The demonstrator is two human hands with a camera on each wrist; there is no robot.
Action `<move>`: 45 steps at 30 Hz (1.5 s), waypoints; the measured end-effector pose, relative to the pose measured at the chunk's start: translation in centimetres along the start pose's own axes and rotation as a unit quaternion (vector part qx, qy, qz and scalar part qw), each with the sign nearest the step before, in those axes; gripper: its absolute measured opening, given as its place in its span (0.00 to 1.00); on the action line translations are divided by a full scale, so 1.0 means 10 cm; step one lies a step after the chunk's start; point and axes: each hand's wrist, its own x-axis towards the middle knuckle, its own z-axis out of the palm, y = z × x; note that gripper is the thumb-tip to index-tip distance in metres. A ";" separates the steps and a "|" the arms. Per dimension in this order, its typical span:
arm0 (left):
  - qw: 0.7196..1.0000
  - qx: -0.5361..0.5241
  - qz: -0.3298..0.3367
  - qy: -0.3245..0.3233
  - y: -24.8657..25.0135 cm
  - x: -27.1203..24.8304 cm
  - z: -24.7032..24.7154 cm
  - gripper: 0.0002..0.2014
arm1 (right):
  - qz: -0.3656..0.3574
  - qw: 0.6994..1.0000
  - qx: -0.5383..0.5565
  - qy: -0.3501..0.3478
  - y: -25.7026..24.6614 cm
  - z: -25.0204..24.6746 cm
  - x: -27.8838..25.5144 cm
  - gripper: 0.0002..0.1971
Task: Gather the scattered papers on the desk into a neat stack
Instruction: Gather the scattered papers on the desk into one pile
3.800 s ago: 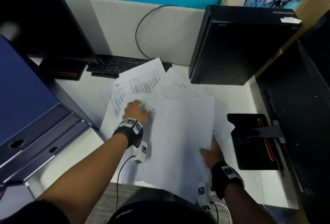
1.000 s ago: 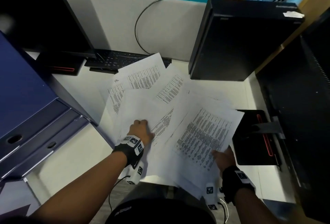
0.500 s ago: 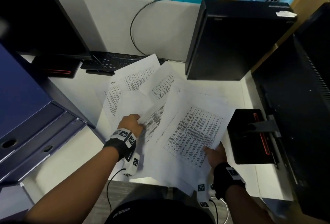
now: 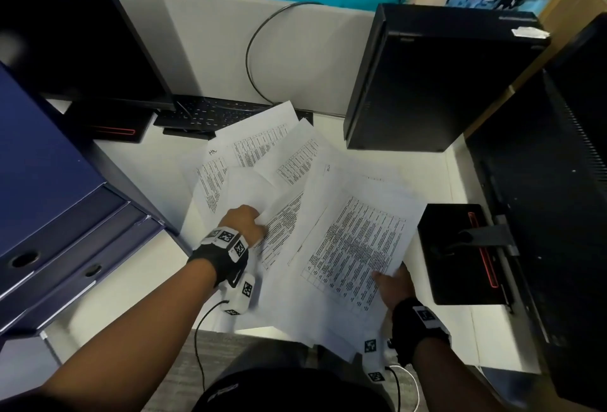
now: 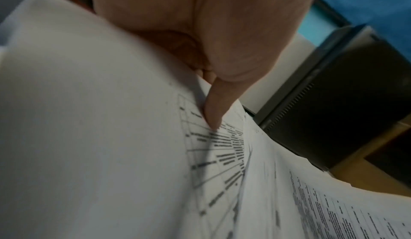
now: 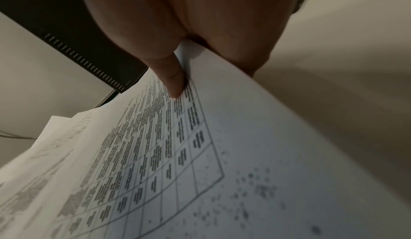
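White printed sheets [image 4: 262, 155] lie fanned and overlapping on the white desk [image 4: 460, 339]. My left hand [image 4: 244, 221] grips a curled blank sheet [image 4: 243, 188] at the left of the pile; in the left wrist view its thumb [image 5: 214, 109] presses onto a printed table while the sheet [image 5: 89, 119] bulges beside it. My right hand [image 4: 392, 283] pinches the lower right corner of a large sheet with a printed table [image 4: 354, 247]. The right wrist view shows the thumb [image 6: 175, 82] on top of that sheet [image 6: 244, 155] and the fingers hidden beneath it.
A black computer tower [image 4: 437, 76] stands at the back right. A keyboard [image 4: 216, 116] sits at the back, partly under the papers. Blue binders [image 4: 49, 208] lie on the left, a black monitor base [image 4: 460, 254] on the right, a monitor [image 4: 75, 33] at the back left.
The large printed sheet has slid left and down with my right hand. My left hand has closed on a blank sheet, which now curls up.
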 end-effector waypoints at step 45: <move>0.995 -0.093 0.018 -0.043 0.38 -0.19 0.65 0.23 | -0.017 0.996 0.041 -0.073 -0.15 -0.01 -0.09 0.21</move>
